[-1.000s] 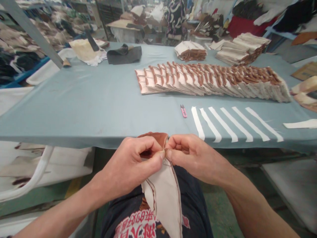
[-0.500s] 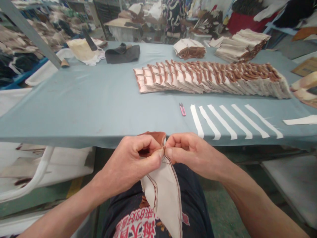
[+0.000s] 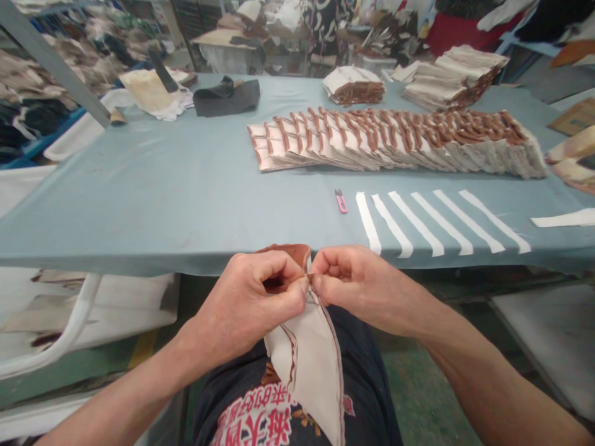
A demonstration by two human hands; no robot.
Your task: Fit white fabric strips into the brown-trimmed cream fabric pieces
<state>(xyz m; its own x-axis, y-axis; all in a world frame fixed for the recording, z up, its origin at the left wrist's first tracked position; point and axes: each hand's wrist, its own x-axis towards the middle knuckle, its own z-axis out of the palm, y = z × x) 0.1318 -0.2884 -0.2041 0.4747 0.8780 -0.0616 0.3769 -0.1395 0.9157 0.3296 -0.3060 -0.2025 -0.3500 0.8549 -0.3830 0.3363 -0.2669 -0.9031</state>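
Observation:
My left hand [image 3: 251,300] and my right hand [image 3: 360,285] meet in front of my chest, both pinched on the top edge of a cream fabric piece [image 3: 311,365] with brown stitched edging. Its brown lining shows above my thumbs. The fabric hangs down over my lap. On the blue-grey table [image 3: 162,192] beyond my hands lies a small pink thread snip [image 3: 341,201], and beside it several white strips [image 3: 437,223] lie side by side.
A long overlapping row of cream-and-brown fabric pieces [image 3: 395,139] crosses the table's middle. More stacks [image 3: 356,87] sit at the far edge, with a black cloth [image 3: 227,99] to the left. Another person stands behind the table.
My hands keep the same pinch on the fabric's top edge; the hanging part has shifted slightly. The view has tilted down a little.

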